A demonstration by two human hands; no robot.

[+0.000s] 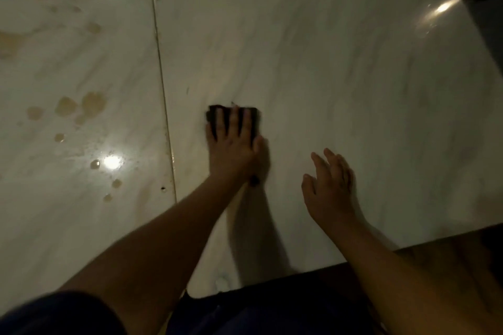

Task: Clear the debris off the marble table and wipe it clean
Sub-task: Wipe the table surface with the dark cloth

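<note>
Nearest, the right hand (330, 187) lies flat, fingers straight, on the glossy veined marble table (353, 76). Just beyond, the left hand (232, 144) presses straight fingers onto a dark rectangular cloth (231, 114). Left of the seam (163, 89), rounded tan puddles (81, 106).

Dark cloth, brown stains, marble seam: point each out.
Dark cloth (254, 117): head view, its uncovered right edge.
Brown stains (92, 104): head view, the largest blotch on the left slab.
Marble seam (163, 89): head view, midway along the line.
</note>
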